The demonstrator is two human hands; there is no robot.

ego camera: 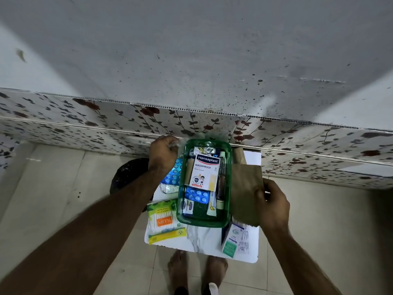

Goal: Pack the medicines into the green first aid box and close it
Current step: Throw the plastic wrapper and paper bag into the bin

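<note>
The green first aid box stands open on a small white table. Inside lie a white Hansaplast plaster pack, a blue blister strip, several tubes and a silver strip. My left hand is closed at the box's far left corner on something clear and crinkly that I cannot make out. To the right of the box, my right hand pinches a brown paper packet. Left of the box lie a blue pill strip and a cotton swab pack. A white-and-green medicine carton lies at the front right.
The table stands against a flower-patterned wall panel with a grey speckled wall above. A black bag sits on the tiled floor to the left of the table. My bare feet are at the table's near edge.
</note>
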